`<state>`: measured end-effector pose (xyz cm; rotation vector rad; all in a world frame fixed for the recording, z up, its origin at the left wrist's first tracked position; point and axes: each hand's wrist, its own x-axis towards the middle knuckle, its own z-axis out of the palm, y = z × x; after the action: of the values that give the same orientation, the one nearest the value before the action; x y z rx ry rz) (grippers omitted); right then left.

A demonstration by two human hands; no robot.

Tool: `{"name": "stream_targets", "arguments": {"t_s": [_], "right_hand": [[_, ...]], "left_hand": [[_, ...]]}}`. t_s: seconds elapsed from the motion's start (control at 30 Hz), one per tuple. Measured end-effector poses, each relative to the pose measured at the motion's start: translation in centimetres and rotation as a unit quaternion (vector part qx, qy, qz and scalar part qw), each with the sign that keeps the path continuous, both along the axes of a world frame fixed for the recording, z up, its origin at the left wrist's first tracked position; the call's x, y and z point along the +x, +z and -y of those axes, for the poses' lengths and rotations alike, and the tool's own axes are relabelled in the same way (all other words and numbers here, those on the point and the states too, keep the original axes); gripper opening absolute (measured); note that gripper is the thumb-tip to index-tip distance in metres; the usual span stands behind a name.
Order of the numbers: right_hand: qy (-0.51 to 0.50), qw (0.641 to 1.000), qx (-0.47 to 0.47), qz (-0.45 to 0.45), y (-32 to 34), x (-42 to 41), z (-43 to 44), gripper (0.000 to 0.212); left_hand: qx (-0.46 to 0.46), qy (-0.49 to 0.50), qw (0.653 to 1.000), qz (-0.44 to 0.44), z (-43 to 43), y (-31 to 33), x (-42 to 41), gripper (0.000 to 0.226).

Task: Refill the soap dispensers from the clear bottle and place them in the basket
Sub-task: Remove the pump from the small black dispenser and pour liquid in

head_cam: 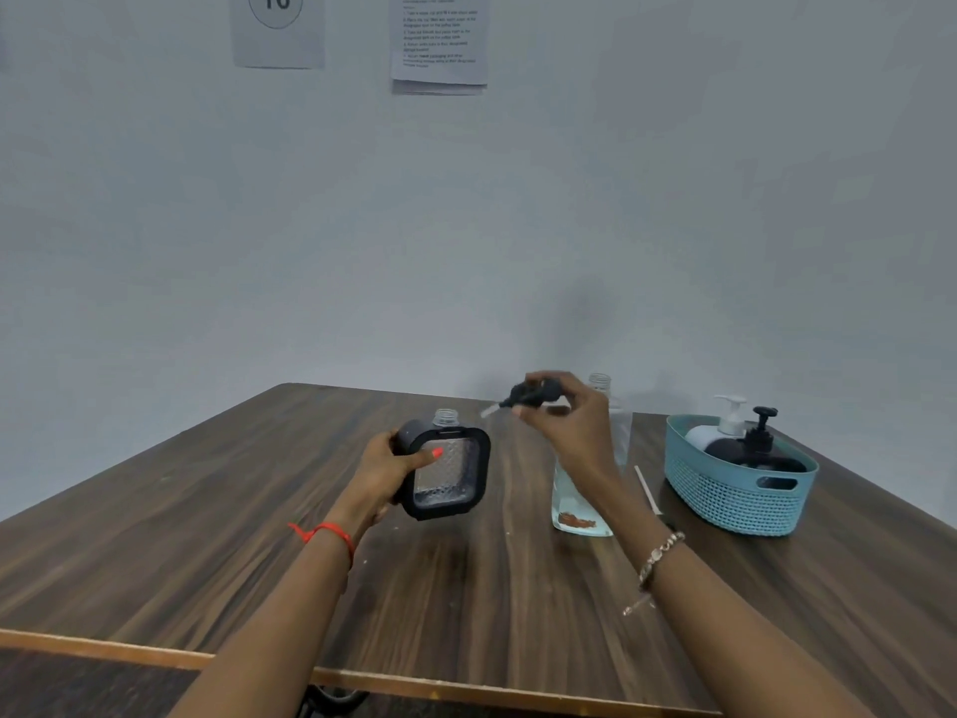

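My left hand point(386, 471) grips a square black-framed dispenser point(449, 471) with a clear textured body, lifted off the table, its threaded neck uncapped. My right hand point(575, 414) holds a black pump head point(533, 393) above the table, its thin tube pointing left toward the dispenser's neck. Behind my right wrist stands the tall clear bottle point(582, 515), uncapped, with a little liquid at its bottom. At the right, a teal basket point(738, 502) holds a white dispenser point(720, 427) and a black dispenser point(758, 448).
A thin white tube point(647, 489) lies on the wooden table point(259, 536) between the clear bottle and the basket. The table's front edge runs along the bottom of the view. Papers hang on the wall behind.
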<state>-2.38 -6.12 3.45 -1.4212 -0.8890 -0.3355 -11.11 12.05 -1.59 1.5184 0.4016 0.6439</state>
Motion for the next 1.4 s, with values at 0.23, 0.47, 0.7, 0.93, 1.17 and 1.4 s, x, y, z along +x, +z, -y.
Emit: {"name": "stream_targets", "arguments": {"t_s": [0.23, 0.47, 0.7, 0.93, 1.17, 1.4], "right_hand": [[0.014, 0.904, -0.327, 0.275, -8.8, 1.6, 0.4, 0.027], [-0.002, 0.858, -0.418, 0.298, -10.9, 1.7, 0.6, 0.045], [-0.050, 0.923, -0.301, 0.235, -9.0, 2.5, 2.5, 0.042], [-0.211, 0.974, 0.027, 0.083, -4.8, 4.1, 4.6, 0.038], [-0.065, 0.979, -0.088, -0.174, -5.2, 9.9, 4.8, 0.103], [-0.057, 0.977, -0.104, -0.178, -5.2, 10.4, 3.7, 0.066]], "left_hand": [[0.007, 0.096, 0.995, 0.020, -0.8, -0.5, 0.8, 0.039], [0.030, 0.102, 0.994, 0.027, 0.0, -0.1, 1.9, 0.033], [0.032, 0.084, 0.996, 0.010, 0.7, -0.4, 2.6, 0.057], [0.034, 0.070, 0.997, 0.023, 1.7, 0.0, 3.8, 0.045], [0.039, 0.048, 0.997, 0.044, 2.2, 0.4, 5.0, 0.037], [0.048, 0.052, 0.996, 0.046, 2.5, 0.6, 6.0, 0.044]]}}
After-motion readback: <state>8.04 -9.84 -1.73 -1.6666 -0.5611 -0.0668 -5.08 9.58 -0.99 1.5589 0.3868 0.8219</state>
